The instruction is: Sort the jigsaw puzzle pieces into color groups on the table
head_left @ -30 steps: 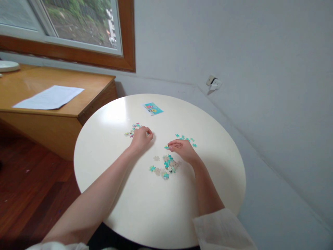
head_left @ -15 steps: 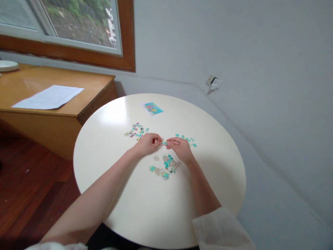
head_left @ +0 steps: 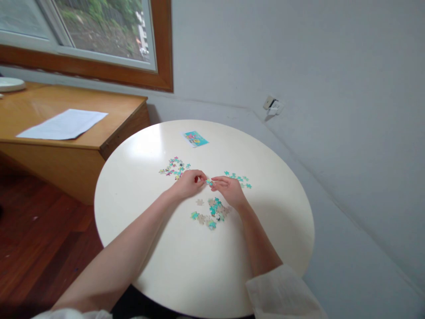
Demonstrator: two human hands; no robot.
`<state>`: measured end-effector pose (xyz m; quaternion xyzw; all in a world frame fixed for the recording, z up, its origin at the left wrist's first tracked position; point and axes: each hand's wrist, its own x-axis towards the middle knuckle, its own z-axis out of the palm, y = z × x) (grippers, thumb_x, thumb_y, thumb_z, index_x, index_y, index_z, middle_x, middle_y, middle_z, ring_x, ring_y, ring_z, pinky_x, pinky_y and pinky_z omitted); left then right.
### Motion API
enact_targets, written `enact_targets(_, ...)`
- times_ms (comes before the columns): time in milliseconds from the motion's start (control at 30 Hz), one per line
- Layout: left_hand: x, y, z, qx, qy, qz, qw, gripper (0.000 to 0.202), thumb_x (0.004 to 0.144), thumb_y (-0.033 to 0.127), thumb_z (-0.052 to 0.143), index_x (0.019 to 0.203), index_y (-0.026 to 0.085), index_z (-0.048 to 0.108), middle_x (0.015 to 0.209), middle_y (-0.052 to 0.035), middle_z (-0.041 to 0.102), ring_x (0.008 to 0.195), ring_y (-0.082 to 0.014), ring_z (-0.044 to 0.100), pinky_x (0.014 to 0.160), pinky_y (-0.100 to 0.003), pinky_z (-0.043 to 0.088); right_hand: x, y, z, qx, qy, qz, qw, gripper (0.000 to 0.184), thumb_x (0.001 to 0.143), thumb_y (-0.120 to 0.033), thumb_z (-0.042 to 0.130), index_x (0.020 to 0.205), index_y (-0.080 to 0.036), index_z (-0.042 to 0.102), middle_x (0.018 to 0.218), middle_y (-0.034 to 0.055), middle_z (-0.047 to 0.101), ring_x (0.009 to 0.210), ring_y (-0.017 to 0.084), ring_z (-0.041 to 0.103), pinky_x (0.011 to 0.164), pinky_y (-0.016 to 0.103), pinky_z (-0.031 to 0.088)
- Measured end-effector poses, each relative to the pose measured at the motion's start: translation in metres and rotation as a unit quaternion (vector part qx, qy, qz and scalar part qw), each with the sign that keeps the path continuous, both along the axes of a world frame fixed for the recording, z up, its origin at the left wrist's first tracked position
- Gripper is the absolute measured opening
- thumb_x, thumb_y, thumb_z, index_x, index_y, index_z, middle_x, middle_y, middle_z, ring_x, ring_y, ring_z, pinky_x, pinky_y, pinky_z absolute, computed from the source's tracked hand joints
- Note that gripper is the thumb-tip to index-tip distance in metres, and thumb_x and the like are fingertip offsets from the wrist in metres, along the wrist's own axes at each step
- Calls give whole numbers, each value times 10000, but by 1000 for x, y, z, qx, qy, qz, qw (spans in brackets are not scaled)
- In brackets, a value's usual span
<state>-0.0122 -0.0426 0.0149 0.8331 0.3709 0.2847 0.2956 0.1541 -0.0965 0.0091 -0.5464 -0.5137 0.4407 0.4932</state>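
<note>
My left hand (head_left: 189, 184) and my right hand (head_left: 229, 189) meet fingertip to fingertip over the middle of a round cream table (head_left: 166, 266). Between the fingertips sits a small teal puzzle piece (head_left: 209, 181), pinched from both sides. A pile of teal and beige pieces (head_left: 212, 212) lies just below my hands. A pink and teal cluster of pieces (head_left: 172, 167) lies beyond my left hand. A few teal pieces (head_left: 241, 179) lie beyond my right hand.
A small picture card (head_left: 195, 138) lies at the table's far side. A wooden desk (head_left: 109, 133) with a white paper sheet (head_left: 63, 124) stands to the left under a window. A grey wall with a socket (head_left: 272, 105) runs along the right.
My left hand left the pink cluster and moved right to meet my right hand. My right hand rose slightly from the pile; both now pinch one small piece together.
</note>
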Motion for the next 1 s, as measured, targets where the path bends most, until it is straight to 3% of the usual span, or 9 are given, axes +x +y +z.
enact_targets(733,0,3,-4,-1,-10,1,1000,188,714,162,488,762,136,668,677,-17,656,582,-95,491,572,-205,359,-1,1,-2,5,0,3,1000,186,596,-284,652,737,-167,618,598,10,669,566,144,633,624,300,530)
enact_targets(1000,-1,4,-4,6,-6,5,1000,189,723,148,487,767,139,670,701,-22,667,592,-96,498,590,-207,365,-1,0,-1,-5,-17,13,1000,285,579,-295,696,822,-157,640,648,24,687,622,161,653,689,342,535)
